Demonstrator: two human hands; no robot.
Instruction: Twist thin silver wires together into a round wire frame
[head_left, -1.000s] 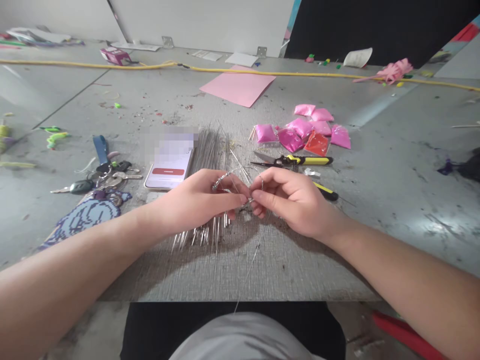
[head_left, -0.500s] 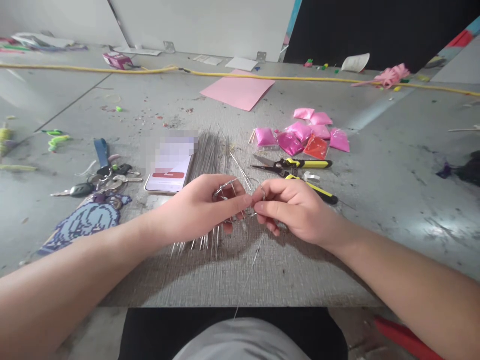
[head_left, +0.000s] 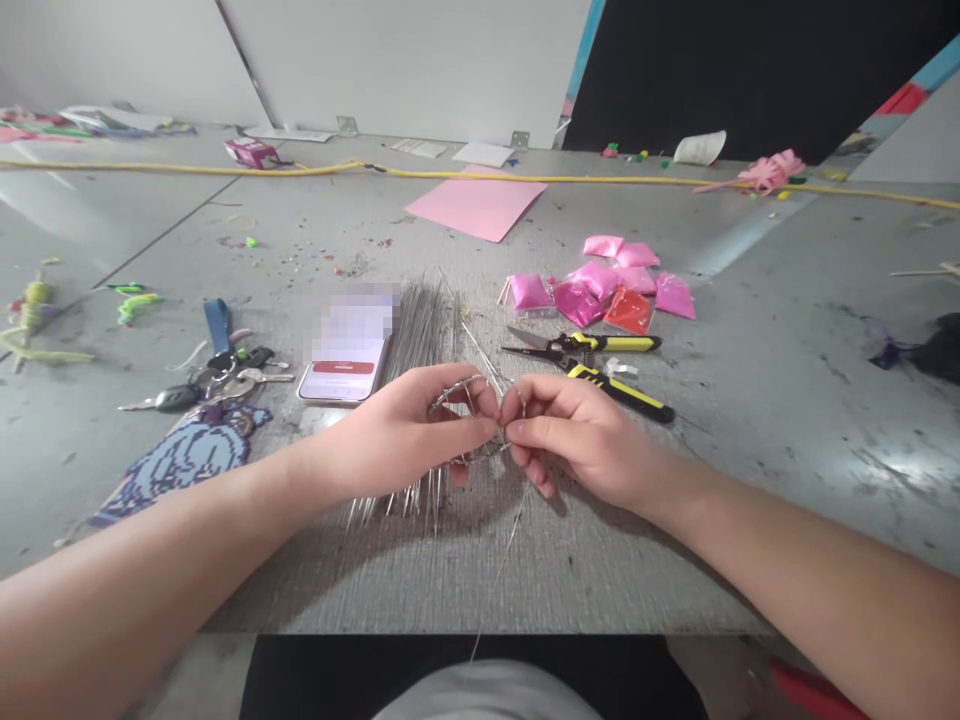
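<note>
Both hands have drifted slightly lower in the frame since the earlier pictures, and the fingertips have closed in until they nearly touch. At centre frame the left hand (head_left: 405, 430) and the right hand (head_left: 577, 430) each pinch the same thin wire (head_left: 469, 390), which is bent into a small loop between them, just above the desk (head_left: 600, 560). Each grip is pressed together on the wire, thumb against forefinger.

To bend it cleanly, it seems best to keep the pinch points close together and turn in small steps, so the loop stays round and does not kink. One long loose end trails down toward the lower edge of the desk and could snag.

Under the left hand lies a bundle of straight wires (head_left: 420, 330). A phone (head_left: 345, 355) sits left of it, keys (head_left: 217, 370) further left. Cutters (head_left: 600, 360) and pink bags (head_left: 600, 285) lie in the upper right, near the right hand.
</note>
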